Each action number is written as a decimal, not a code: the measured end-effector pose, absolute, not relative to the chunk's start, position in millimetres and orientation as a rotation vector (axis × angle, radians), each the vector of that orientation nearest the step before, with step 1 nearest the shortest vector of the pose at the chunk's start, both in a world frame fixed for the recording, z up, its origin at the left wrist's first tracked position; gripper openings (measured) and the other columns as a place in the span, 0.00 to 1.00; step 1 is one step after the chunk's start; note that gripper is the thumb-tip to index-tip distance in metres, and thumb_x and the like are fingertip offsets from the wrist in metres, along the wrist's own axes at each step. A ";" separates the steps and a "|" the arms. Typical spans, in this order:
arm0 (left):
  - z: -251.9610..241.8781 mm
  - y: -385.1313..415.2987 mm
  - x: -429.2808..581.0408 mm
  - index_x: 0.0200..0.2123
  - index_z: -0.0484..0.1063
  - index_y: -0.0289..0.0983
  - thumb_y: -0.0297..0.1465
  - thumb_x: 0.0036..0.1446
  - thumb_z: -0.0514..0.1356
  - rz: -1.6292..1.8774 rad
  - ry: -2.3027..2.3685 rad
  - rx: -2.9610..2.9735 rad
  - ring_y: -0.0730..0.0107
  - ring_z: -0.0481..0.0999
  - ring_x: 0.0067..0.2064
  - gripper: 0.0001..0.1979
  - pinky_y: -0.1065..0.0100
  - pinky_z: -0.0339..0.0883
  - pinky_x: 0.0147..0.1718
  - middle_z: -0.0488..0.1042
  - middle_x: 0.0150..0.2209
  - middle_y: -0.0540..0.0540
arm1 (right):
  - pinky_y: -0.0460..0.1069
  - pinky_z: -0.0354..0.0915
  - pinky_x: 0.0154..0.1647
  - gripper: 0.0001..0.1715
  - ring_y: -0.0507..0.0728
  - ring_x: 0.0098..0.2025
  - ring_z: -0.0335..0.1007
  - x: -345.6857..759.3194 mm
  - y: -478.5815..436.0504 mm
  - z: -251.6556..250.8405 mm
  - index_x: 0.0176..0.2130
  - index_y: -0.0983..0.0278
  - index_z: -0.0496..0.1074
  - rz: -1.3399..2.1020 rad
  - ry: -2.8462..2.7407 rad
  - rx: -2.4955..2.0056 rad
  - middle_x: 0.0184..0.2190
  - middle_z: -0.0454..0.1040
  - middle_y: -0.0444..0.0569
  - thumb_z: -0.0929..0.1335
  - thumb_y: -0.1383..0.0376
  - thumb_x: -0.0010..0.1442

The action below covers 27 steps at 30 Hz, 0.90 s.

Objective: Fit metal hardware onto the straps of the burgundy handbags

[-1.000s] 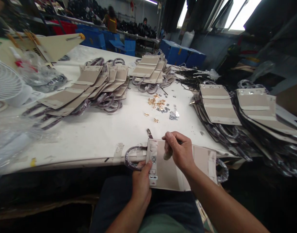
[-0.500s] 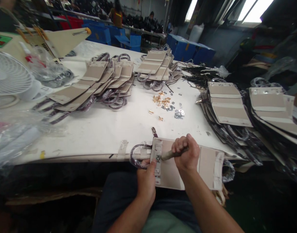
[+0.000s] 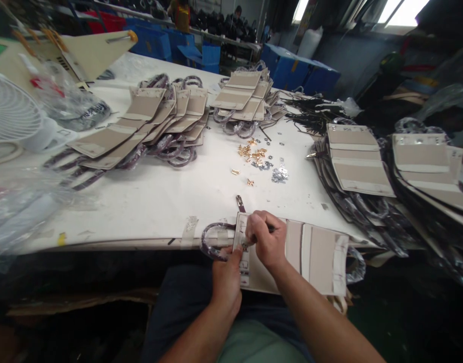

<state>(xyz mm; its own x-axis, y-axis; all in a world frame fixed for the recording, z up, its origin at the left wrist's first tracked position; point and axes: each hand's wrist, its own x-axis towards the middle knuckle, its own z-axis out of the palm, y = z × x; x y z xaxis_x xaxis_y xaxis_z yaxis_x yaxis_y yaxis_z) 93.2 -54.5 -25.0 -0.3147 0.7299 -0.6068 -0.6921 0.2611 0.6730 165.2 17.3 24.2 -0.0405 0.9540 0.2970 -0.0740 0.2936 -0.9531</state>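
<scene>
A beige bag panel lies across the table's front edge, with a plastic-wrapped purple handle at its left end. My left hand pinches the panel's left end, its thumb beside a small metal fitting. Closed in a fist, my right hand sits over the same end, close to that fitting. It grips a hand tool with a dark end; the fingers hide most of it. A strap with a metal end sticks out beyond the panel's top edge.
Gold fittings and silver plates lie loose mid-table. Stacked bag panels stand at left, back and right. Black straps lie behind. A white fan and plastic bags occupy the left.
My right hand has moved left with the tool, from the middle of the panel to its left end, and now covers the tool's tip. My left hand keeps its place. The view has shifted slightly.
</scene>
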 end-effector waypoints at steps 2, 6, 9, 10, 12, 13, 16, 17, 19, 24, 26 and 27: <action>-24.7 -55.2 93.4 0.31 0.79 0.33 0.41 0.39 0.76 1.426 1.251 0.048 0.61 0.80 0.28 0.20 0.64 0.72 0.29 0.81 0.27 0.43 | 0.49 0.57 0.23 0.30 0.51 0.19 0.58 164.8 21.9 33.1 0.19 0.60 0.61 1.100 -1.372 -0.923 0.16 0.64 0.42 0.69 0.51 0.68; -23.8 -56.7 93.1 0.29 0.78 0.34 0.40 0.39 0.75 1.460 1.251 0.064 0.64 0.77 0.24 0.18 0.67 0.69 0.25 0.79 0.24 0.46 | 0.48 0.55 0.22 0.31 0.50 0.19 0.56 158.0 23.3 50.5 0.18 0.61 0.61 1.148 -1.481 -0.892 0.15 0.62 0.41 0.69 0.52 0.68; -24.0 -56.8 92.0 0.27 0.78 0.34 0.38 0.39 0.74 1.479 1.276 0.059 0.67 0.76 0.24 0.15 0.70 0.66 0.24 0.78 0.23 0.47 | 0.48 0.51 0.23 0.31 0.49 0.20 0.52 149.1 18.0 54.3 0.18 0.61 0.57 1.124 -1.699 -0.843 0.16 0.58 0.40 0.69 0.56 0.68; -24.3 -56.6 91.6 0.26 0.78 0.34 0.37 0.40 0.74 1.479 1.285 0.057 0.67 0.76 0.24 0.14 0.70 0.65 0.23 0.78 0.23 0.47 | 0.48 0.50 0.23 0.30 0.49 0.21 0.51 146.8 16.3 53.7 0.18 0.61 0.56 1.101 -1.777 -0.816 0.17 0.56 0.39 0.68 0.58 0.68; -24.7 -56.3 90.8 0.25 0.78 0.35 0.37 0.40 0.74 1.473 1.295 0.056 0.67 0.75 0.23 0.14 0.70 0.63 0.22 0.77 0.22 0.47 | 0.48 0.49 0.24 0.28 0.48 0.21 0.50 145.0 14.2 50.7 0.19 0.61 0.54 1.040 -1.905 -0.768 0.18 0.55 0.39 0.67 0.61 0.67; -24.6 -56.3 90.4 0.25 0.78 0.35 0.37 0.41 0.74 1.470 1.295 0.057 0.67 0.74 0.23 0.14 0.70 0.62 0.21 0.77 0.22 0.47 | 0.48 0.49 0.25 0.28 0.48 0.21 0.50 145.8 13.9 49.1 0.19 0.61 0.54 1.012 -1.943 -0.751 0.18 0.54 0.39 0.67 0.62 0.66; -23.6 -57.3 89.9 0.25 0.78 0.35 0.37 0.41 0.74 1.474 1.270 0.062 0.66 0.75 0.23 0.13 0.69 0.65 0.23 0.77 0.22 0.47 | 0.49 0.50 0.25 0.28 0.49 0.21 0.51 154.9 14.5 48.1 0.19 0.61 0.53 0.982 -1.922 -0.756 0.17 0.55 0.40 0.67 0.63 0.66; -23.4 -57.8 90.1 0.26 0.79 0.35 0.37 0.41 0.74 1.478 1.258 0.062 0.65 0.76 0.24 0.13 0.68 0.66 0.24 0.78 0.22 0.46 | 0.49 0.51 0.24 0.28 0.50 0.21 0.52 159.5 14.5 49.8 0.18 0.61 0.54 0.996 -1.873 -0.781 0.17 0.56 0.40 0.66 0.63 0.67; -24.3 -58.7 90.8 0.28 0.80 0.34 0.38 0.40 0.74 1.481 1.235 0.054 0.64 0.77 0.26 0.15 0.67 0.69 0.26 0.79 0.24 0.45 | 0.49 0.53 0.23 0.29 0.51 0.20 0.55 168.8 13.3 55.5 0.18 0.60 0.58 1.032 -1.730 -0.835 0.17 0.60 0.42 0.66 0.61 0.68; -29.6 -58.2 93.3 0.30 0.80 0.32 0.39 0.38 0.75 1.466 1.205 0.029 0.62 0.79 0.26 0.19 0.66 0.70 0.26 0.80 0.25 0.43 | 0.51 0.59 0.23 0.29 0.53 0.20 0.59 174.7 6.2 55.1 0.19 0.58 0.59 1.004 -1.452 -0.780 0.17 0.63 0.43 0.67 0.55 0.68; -29.1 -57.2 93.5 0.31 0.81 0.32 0.39 0.38 0.75 1.460 1.207 0.030 0.61 0.79 0.27 0.19 0.66 0.70 0.26 0.81 0.26 0.43 | 0.51 0.58 0.23 0.28 0.53 0.20 0.59 173.2 5.0 44.9 0.18 0.58 0.60 0.996 -1.460 -0.831 0.17 0.63 0.43 0.67 0.55 0.68; -28.1 -56.7 93.4 0.31 0.81 0.32 0.39 0.38 0.75 1.458 1.207 0.034 0.61 0.80 0.27 0.19 0.66 0.71 0.27 0.81 0.27 0.42 | 0.50 0.58 0.24 0.28 0.53 0.20 0.59 173.8 4.8 40.0 0.18 0.59 0.60 0.999 -1.467 -0.868 0.17 0.63 0.43 0.67 0.55 0.67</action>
